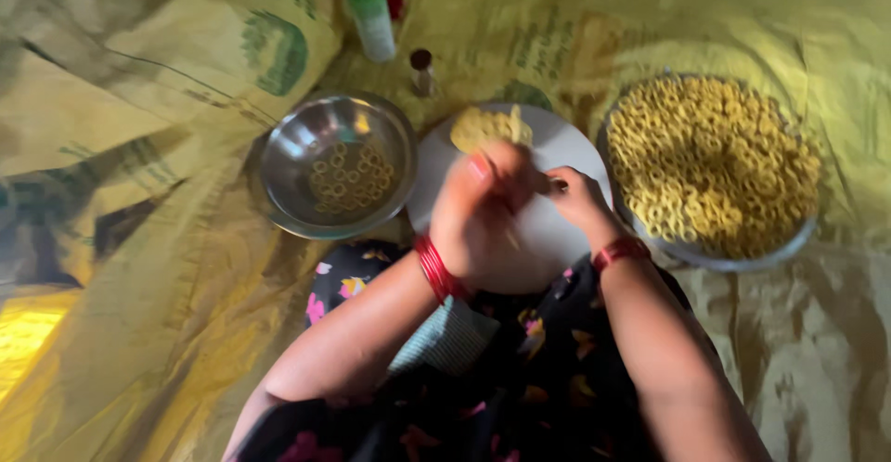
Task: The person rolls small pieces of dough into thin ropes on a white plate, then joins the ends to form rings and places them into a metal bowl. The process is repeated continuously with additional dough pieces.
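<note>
Now, at the left of the middle sits a shiny round steel bowl (339, 165) with a few small yellow dough rings (351, 180) inside. Next comes a round white board (548, 230) with a lump of yellow dough (489, 128) at its top edge. Over the board, the left hand (478, 216) and right hand (575, 200) meet, fingers pinched together on a thin dough strip (511, 237). At the right, a big round tray (742, 256) is piled with yellow rings (710, 165).

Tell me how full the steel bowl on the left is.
Nearly empty: the steel bowl holds only a thin scatter of small dough rings at its bottom, with bare shiny metal around them.
</note>
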